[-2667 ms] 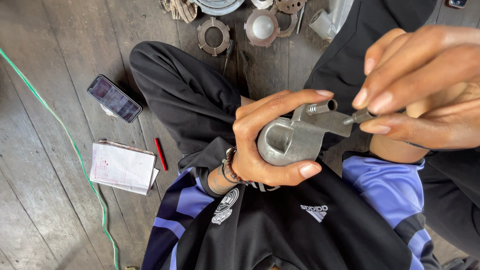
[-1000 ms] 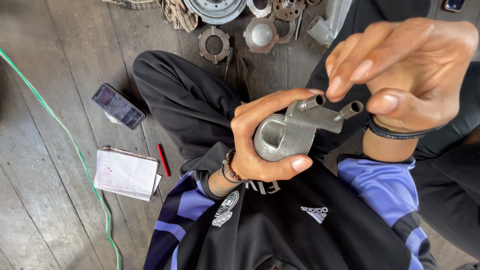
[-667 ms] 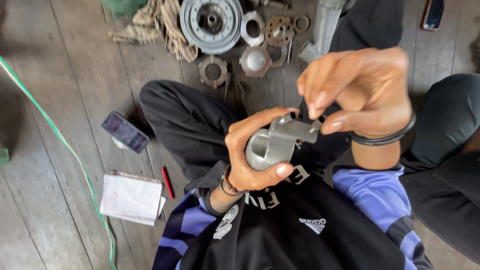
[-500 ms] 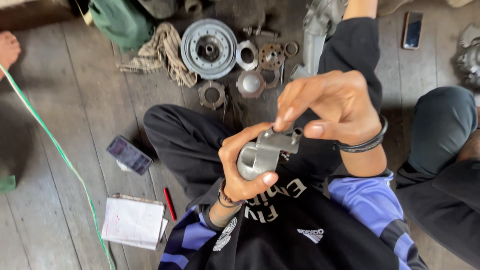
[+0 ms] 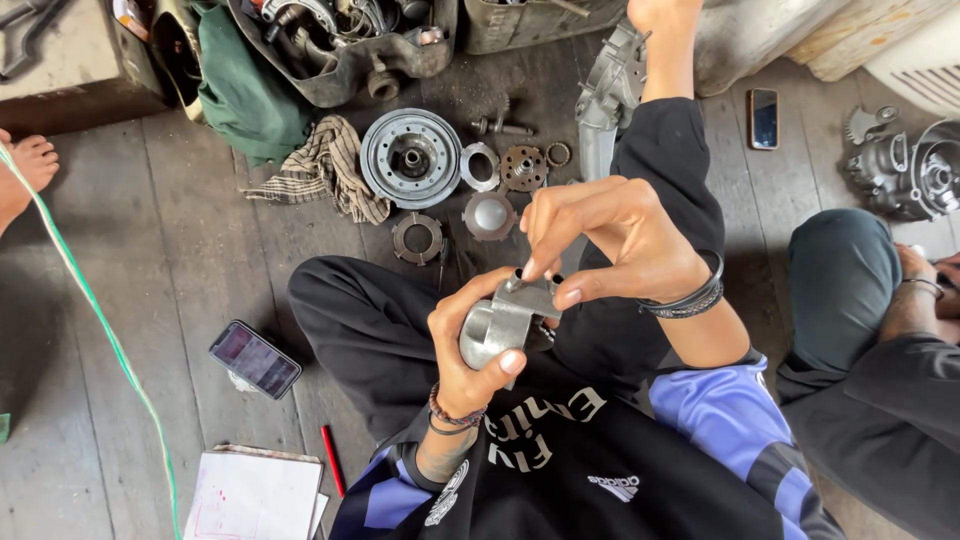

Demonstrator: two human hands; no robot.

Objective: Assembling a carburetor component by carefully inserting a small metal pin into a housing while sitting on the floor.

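Observation:
My left hand [image 5: 462, 352] is wrapped around a grey metal cylinder part [image 5: 488, 328] with a flat bracket on top, held above my lap. My right hand [image 5: 612, 236], with black bands on the wrist, comes from the right. Its thumb and fingertips pinch a small fitting on the top of the part's bracket. The far side of the part is hidden behind my fingers.
On the wooden floor beyond my knees lie a round pulley [image 5: 411, 158], rings and a gear [image 5: 522, 167], a checked cloth [image 5: 320, 175] and a crate of engine parts [image 5: 340, 40]. A phone [image 5: 254, 359], notebook [image 5: 255, 495] and red pen [image 5: 333, 460] lie left. Another person [image 5: 880, 380] sits right.
The view has pulled back, so more of the floor shows. My right hand has come down from open fingers above the part to pinching its top. My left hand kept its grip.

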